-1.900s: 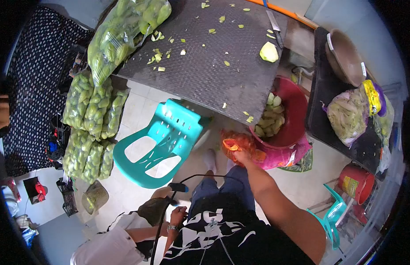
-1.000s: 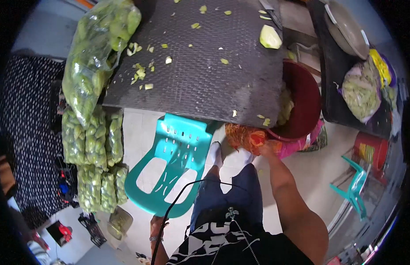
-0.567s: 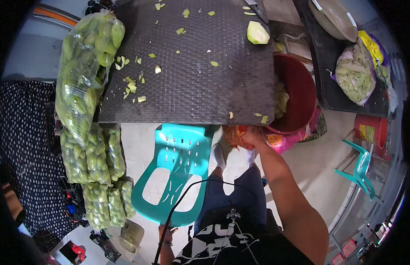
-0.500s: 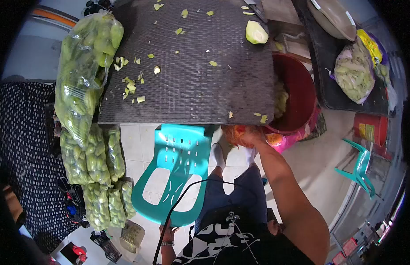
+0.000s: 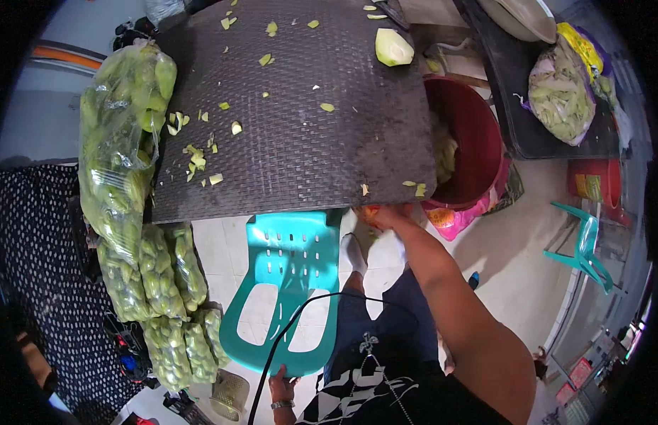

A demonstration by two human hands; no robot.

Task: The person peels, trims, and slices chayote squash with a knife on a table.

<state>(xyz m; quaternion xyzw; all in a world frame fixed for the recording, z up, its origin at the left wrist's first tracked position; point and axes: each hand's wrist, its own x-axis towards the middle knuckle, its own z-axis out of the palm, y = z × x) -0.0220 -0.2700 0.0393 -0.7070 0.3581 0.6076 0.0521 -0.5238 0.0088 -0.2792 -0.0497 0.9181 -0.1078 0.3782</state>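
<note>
My right hand (image 5: 389, 215) is closed on an orange-red mesh bag (image 5: 368, 212), just below the near edge of the dark woven table (image 5: 286, 156). The table hides most of the bag. At the front edge of the teal plastic chair (image 5: 293, 273), my left hand (image 5: 282, 388) is low with its fingers apart, holding nothing. Right of my right hand, a pink sack (image 5: 460, 218) lies beneath the dark red tub (image 5: 477, 152), which has pale green pieces (image 5: 444, 152) inside.
A peeled green piece (image 5: 393, 48) and scraps lie on the table. A long bag of green produce (image 5: 116, 156) leans at its left, above smaller packed bags (image 5: 155, 273). At right are a black table (image 5: 516, 134), a bag of peelings (image 5: 563, 95) and another teal chair (image 5: 585, 244).
The view has shifted over the table. The mesh bag and my right hand have moved left, further beneath the table edge. The person seen beside me at lower left has left that spot.
</note>
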